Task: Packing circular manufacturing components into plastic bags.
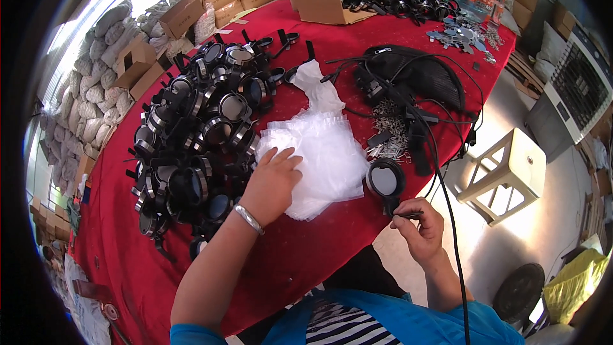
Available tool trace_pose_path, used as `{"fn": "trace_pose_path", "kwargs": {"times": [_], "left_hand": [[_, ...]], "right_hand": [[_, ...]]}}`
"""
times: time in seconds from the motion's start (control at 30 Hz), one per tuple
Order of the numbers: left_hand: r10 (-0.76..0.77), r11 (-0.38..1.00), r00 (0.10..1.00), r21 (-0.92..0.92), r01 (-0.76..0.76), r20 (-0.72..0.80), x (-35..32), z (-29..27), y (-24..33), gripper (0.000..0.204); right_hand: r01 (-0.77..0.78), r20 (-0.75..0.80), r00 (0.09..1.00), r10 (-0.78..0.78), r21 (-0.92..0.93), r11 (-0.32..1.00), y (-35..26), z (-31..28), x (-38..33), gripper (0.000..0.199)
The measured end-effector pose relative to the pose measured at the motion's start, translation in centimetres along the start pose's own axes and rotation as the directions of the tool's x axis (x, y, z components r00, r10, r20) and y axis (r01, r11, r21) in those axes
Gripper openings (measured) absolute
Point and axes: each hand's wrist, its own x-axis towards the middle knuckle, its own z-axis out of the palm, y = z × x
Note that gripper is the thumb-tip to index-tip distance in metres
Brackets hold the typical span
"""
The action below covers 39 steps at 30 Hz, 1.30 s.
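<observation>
Head view: a red-covered table fills most of the scene. On its left part lies a big heap of black round lens units with straps. Beside that heap, at the middle, sits a stack of clear plastic bags. A black mesh pouch with cables lies farther right. The left hand rests flat on the near-left edge of the bags, fingers spread, gripping nothing that can be seen. The right hand, at the table's near edge, pinches the short black tab of a single round lens unit, which lies on the cloth just right of the bags.
</observation>
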Motion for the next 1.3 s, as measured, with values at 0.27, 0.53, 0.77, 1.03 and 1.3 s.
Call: {"fn": "trace_pose_path", "kwargs": {"times": [0.27, 0.53, 0.77, 1.03, 1.3], "left_hand": [[-0.328, 0.942, 0.942, -0.094, 0.321, -0.069, 4.4, 2.1, -4.2, 0.056], [-0.424, 0.883, 0.829, -0.04, 0.469, 0.365, 7.0, 2.8, -6.9, 0.085], [-0.477, 0.832, 0.745, -0.033, 0.554, 0.465, 7.7, 3.5, -7.6, 0.049], [-0.481, 0.751, 0.81, -0.319, 0.578, 0.337, 5.4, 1.9, -5.9, 0.031], [-0.601, 0.614, 0.774, -0.506, 0.606, 0.198, 2.5, 1.0, -3.0, 0.032]], "right_hand": [[-0.027, 0.007, 1.0, 0.027, 0.008, 1.0, -0.1, -0.3, -0.3, 0.015], [-0.037, -0.004, 0.999, 0.037, -0.023, 0.999, -0.2, -0.9, -0.3, 0.015], [-0.054, -0.008, 0.998, 0.054, 0.005, 0.999, -0.1, -1.0, -0.6, 0.015], [-0.075, 0.011, 0.997, 0.075, 0.025, 0.997, 0.1, -1.2, -0.8, 0.016], [-0.113, -0.009, 0.994, 0.113, 0.019, 0.993, 0.4, -1.6, -0.9, 0.016]]}}
